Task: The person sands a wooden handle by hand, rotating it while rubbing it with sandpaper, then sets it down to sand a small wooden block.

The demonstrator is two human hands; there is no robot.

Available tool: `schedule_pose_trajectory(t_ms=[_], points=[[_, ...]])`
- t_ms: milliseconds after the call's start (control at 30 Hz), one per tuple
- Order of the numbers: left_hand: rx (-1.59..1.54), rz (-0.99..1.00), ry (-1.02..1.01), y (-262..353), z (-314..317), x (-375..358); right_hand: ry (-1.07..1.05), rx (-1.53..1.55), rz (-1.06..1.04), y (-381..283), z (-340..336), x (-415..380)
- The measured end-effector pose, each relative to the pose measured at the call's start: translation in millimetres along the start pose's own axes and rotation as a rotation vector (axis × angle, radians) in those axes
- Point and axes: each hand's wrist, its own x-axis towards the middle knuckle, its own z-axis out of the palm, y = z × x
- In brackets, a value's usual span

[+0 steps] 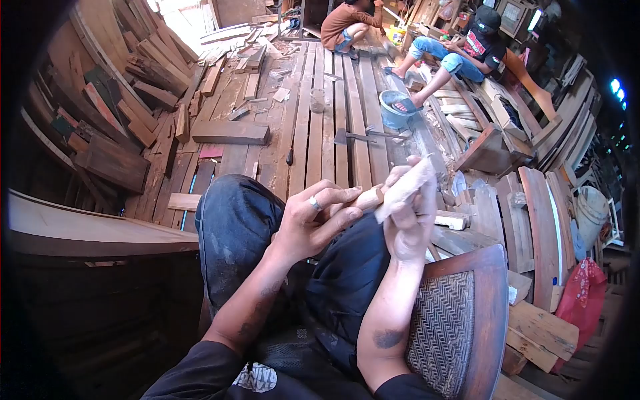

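A plank floor carries scattered wood offcuts, a hammer, a blue bucket, a clear jar and stacked boards along its edges.

A single head-worn camera is looking forward and down, sitting close over the left hand and right hand; it is taking in the plank floor beyond; its fisheye edges are darkening the corners.

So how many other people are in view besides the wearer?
2: one person crouching at top centre, another person seated at top right beside the blue bucket. More may be hidden.
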Motion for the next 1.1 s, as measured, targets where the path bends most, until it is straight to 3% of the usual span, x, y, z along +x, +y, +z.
schedule_pose_trajectory(t_ms=[67, 300, 333, 433, 533, 667, 800, 900, 967, 1033, 1100], points=[[-0.046, -0.052, 0.050, 0, 0, 2, 0.017, -0.156, 0.091, 5, -6, -10], [-0.022, 0.006, 0.059, -7, 0, 0, -0.023, 0.056, 0.041, 0, 1, -1], [-0.048, 0.001, 0.090, -8, 2, 1, 0.077, -0.020, 0.089, 1, 9, -6], [-0.061, -0.033, 0.079, -4, -1, 3, -0.020, -0.251, 0.093, 0, 4, -7], [-0.036, 0.012, 0.037, -5, -1, 0, 0.031, 0.080, -0.035, 0, 7, 2], [-0.008, -0.018, 0.085, -2, -2, 5, 0.019, -0.157, 0.134, -2, 9, -7], [-0.013, -0.037, 0.041, -1, 0, 3, 0.029, 0.083, 0.060, -5, 2, 2], [-0.022, -0.055, 0.025, 0, 0, 1, 0.021, 0.060, 0.117, -10, 9, 1], [-0.031, -0.050, 0.051, 2, -2, 4, 0.059, -0.136, 0.226, 2, 1, -6], [-0.040, -0.032, 0.046, -3, -2, 2, -0.014, -0.177, 0.175, -2, 2, -3], [-0.010, -0.015, 0.007, -4, -4, -2, -0.019, 0.030, 0.075, -10, 7, 3]])
